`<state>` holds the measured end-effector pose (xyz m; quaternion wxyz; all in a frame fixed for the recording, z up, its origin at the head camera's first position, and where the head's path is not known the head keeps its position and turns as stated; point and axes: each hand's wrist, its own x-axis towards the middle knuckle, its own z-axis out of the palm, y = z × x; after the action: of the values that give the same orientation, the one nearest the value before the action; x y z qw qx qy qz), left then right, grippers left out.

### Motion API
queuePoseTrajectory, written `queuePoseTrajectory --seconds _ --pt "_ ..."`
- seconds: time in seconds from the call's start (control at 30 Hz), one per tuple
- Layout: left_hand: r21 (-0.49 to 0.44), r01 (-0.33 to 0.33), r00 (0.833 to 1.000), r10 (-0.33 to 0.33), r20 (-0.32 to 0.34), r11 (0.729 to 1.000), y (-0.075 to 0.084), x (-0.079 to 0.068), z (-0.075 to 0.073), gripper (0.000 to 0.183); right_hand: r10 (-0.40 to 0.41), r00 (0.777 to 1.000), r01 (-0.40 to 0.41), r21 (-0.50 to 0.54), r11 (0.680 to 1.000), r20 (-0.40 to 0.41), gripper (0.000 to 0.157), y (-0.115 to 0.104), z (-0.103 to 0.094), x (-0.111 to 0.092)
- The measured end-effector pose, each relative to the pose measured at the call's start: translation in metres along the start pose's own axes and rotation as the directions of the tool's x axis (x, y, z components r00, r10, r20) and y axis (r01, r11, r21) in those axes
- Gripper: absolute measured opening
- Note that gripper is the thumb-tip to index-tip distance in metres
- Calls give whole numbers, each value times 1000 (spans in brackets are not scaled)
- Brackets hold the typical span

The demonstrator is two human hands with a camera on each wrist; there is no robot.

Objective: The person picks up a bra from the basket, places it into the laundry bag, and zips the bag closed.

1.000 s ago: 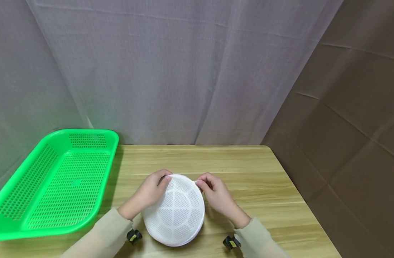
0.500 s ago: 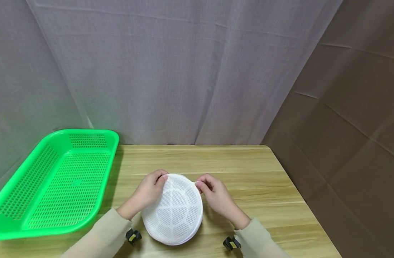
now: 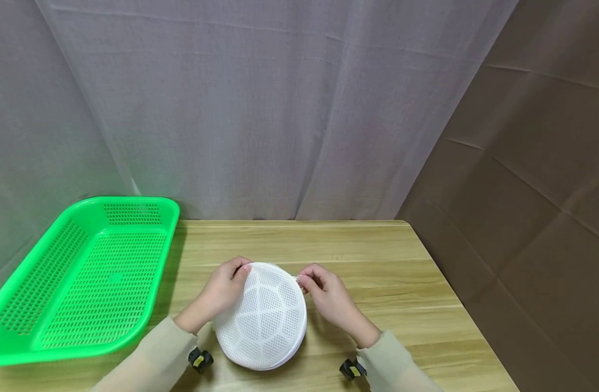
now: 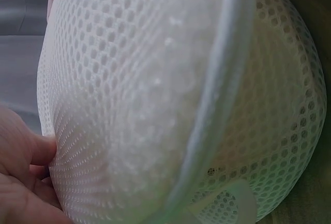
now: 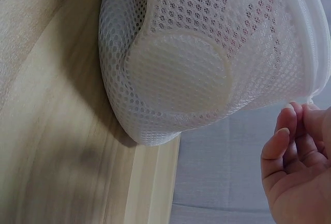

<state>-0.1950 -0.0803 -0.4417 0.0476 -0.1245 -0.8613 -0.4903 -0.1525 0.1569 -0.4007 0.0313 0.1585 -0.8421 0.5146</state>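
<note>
A round white mesh laundry bag [image 3: 261, 326] stands on the wooden table, its flat ribbed end facing up in the head view. My left hand [image 3: 224, 286] grips its far left edge, thumb on the mesh and fingers behind. At the far right rim, my right hand [image 3: 326, 289] pinches the small zipper pull [image 5: 310, 100] between thumb and forefinger. The zipper band [image 5: 310, 32] runs round the rim in the right wrist view. Through the side mesh a pale round shape [image 5: 178, 74] shows. The left wrist view has the bag's bulging mesh [image 4: 114, 120] close up.
A large green plastic basket [image 3: 154, 294] with perforated walls stands on the left of the table [image 3: 368, 245]. Grey cloth [image 3: 221, 109] hangs behind the table's far edge, and brown cloth [image 3: 539, 163] covers the right side.
My left hand and the bag have shifted slightly left, the bag turning a little. My right hand stays nearly in place at the rim, still pinching the zipper pull.
</note>
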Motion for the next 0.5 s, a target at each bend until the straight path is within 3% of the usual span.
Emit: queuePoseTrajectory --seconds 0.5 --pt "-44 45 999 -45 -4 998 -5 0 -2 18 -1 1000 1 -11 1000 0 8 3 -1 -2"
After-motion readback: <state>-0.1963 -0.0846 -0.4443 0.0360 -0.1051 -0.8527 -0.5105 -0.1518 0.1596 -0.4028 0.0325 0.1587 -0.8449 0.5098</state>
